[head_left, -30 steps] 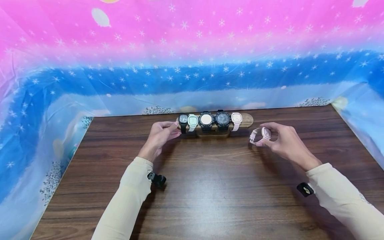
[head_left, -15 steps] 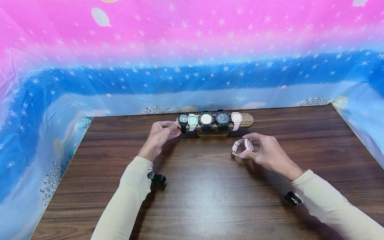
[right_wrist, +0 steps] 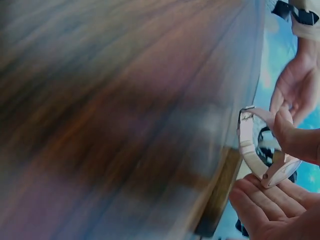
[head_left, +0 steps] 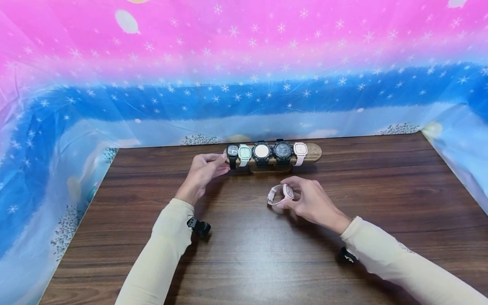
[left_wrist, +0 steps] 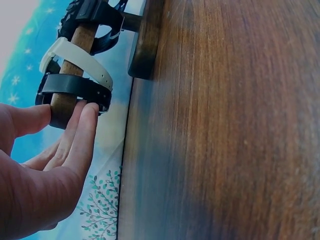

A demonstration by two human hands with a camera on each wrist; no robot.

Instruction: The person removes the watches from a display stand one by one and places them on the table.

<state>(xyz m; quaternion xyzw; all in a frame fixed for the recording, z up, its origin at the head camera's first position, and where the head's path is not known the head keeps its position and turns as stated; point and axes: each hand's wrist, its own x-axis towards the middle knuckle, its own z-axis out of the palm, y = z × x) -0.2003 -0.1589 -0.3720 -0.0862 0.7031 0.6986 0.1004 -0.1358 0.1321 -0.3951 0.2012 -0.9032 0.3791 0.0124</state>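
My left hand [head_left: 203,171] pinches the left end of a wooden watch stand [head_left: 314,152], thumb on one side and fingers on the other, as the left wrist view shows. Strapped along its bar from the left are a black watch [head_left: 232,151], a mint-green watch [head_left: 245,154], two bulky black watches [head_left: 283,150] and a pale pink watch [head_left: 300,149]. In front of the stand, above the table, my right hand [head_left: 314,199] holds a second pink watch [head_left: 288,192] by its case. The buckled strap forms a loop pointing left.
A brown wood-grain table [head_left: 228,254] lies beneath everything. A pink and blue snowflake cloth [head_left: 244,97] hangs behind and at the sides. Each sleeve carries a black wrist device [head_left: 199,227]. The stand's base [left_wrist: 145,50] sits near the table's back edge.
My right hand has carried the pink watch leftward and nearer to me, from beside the stand's right end to in front of it. My left hand has stayed at the bar.
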